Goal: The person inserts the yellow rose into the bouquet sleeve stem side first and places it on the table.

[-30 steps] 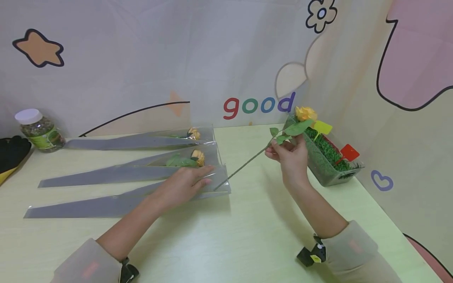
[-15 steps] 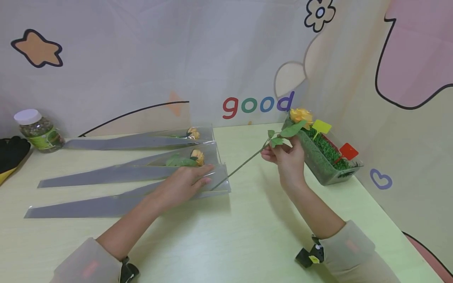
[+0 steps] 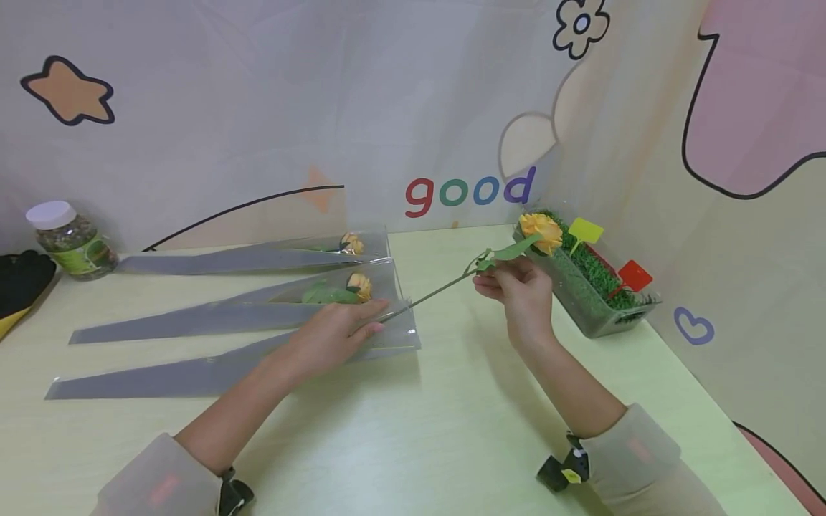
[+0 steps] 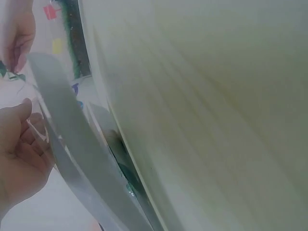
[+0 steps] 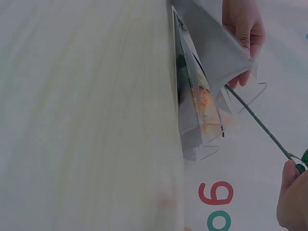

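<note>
My right hand point(image 3: 528, 297) pinches the green stem of an artificial yellow rose point(image 3: 540, 233) just below its leaves. The bloom points up and right, while the stem point(image 5: 262, 122) slants down left into the mouth of the nearest clear-and-grey flower sleeve point(image 3: 129, 378). At that mouth, my left hand point(image 3: 332, 333) grips the sleeve's edge between thumb and fingers and keeps it parted, as both wrist views show. The stem's lower end is hidden inside. Behind lie two more sleeves, a middle one point(image 3: 148, 326) and a back one point(image 3: 193, 263), each with a yellow rose in it.
A clear planter box point(image 3: 596, 319) of green turf with a yellow tag point(image 3: 586, 231) and a red tag point(image 3: 635, 275) stands at the right. At far left are a white-lidded jar point(image 3: 76, 247) and a black item point(image 3: 24, 279). A printed cloth backs the table.
My right hand has lowered the rose and moved slightly left. Its stem lies flatter and reaches farther into the sleeve. My left hand stays at the sleeve's mouth.
</note>
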Action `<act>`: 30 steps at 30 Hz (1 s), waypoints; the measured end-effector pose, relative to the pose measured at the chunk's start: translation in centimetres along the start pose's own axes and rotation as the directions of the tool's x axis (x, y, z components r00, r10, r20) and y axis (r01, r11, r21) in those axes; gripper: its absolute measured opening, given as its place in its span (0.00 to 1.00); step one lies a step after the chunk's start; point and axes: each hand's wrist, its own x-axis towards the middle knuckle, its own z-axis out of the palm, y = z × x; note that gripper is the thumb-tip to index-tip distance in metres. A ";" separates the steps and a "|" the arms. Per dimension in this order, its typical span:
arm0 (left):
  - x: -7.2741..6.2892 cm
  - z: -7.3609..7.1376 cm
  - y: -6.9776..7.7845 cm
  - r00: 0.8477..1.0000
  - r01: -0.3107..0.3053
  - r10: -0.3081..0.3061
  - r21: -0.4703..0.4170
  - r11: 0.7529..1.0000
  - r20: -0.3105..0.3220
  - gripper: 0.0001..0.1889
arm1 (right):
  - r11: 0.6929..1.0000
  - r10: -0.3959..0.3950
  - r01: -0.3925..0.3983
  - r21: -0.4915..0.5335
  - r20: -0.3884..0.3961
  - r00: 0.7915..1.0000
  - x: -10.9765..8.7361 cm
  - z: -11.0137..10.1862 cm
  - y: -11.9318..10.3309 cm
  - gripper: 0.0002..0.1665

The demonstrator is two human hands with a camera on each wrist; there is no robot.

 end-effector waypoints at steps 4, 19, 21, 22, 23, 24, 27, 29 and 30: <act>0.0 0.0 -0.1 1.000 0.001 -0.001 0.008 1.000 0.002 0.23 | 1.000 0.002 -0.002 0.012 0.009 1.000 0.0 0.0 0.0 0.08; -0.1 -0.2 0.1 1.000 0.014 -0.014 -0.016 1.000 0.004 0.24 | 0.995 0.029 -0.031 0.094 0.019 0.999 -0.1 0.6 0.4 0.08; -0.1 -0.2 0.1 1.000 0.009 -0.009 -0.017 1.000 0.000 0.24 | 0.995 0.038 -0.039 0.097 0.013 0.999 -0.1 0.8 0.4 0.07; -0.1 -0.2 0.0 1.000 0.007 -0.007 -0.020 1.000 0.000 0.24 | 0.994 0.041 -0.042 0.098 0.011 0.999 -0.1 0.8 0.3 0.06; -0.1 -0.2 0.0 1.000 0.005 -0.005 -0.020 1.000 -0.001 0.24 | 0.994 0.047 -0.048 0.103 0.009 0.999 -0.1 0.9 0.3 0.06; -0.1 -0.2 0.0 1.000 0.004 -0.004 -0.019 1.000 -0.002 0.24 | 0.993 0.054 -0.054 0.108 0.007 0.999 -0.2 0.9 0.3 0.05; -0.1 -0.1 -0.1 1.000 -0.006 0.006 -0.020 1.000 -0.002 0.24 | 0.991 0.069 -0.069 0.112 -0.002 0.998 -0.3 1.0 0.1 0.04; -0.1 -0.1 -0.1 1.000 -0.005 0.005 -0.024 1.000 0.000 0.24 | 0.991 0.076 -0.075 0.113 -0.003 0.997 -0.3 1.1 0.1 0.04; -0.1 -0.1 -0.1 1.000 -0.004 0.004 -0.026 1.000 0.000 0.24 | 0.990 0.078 -0.077 0.114 -0.001 0.997 -0.3 1.1 0.1 0.05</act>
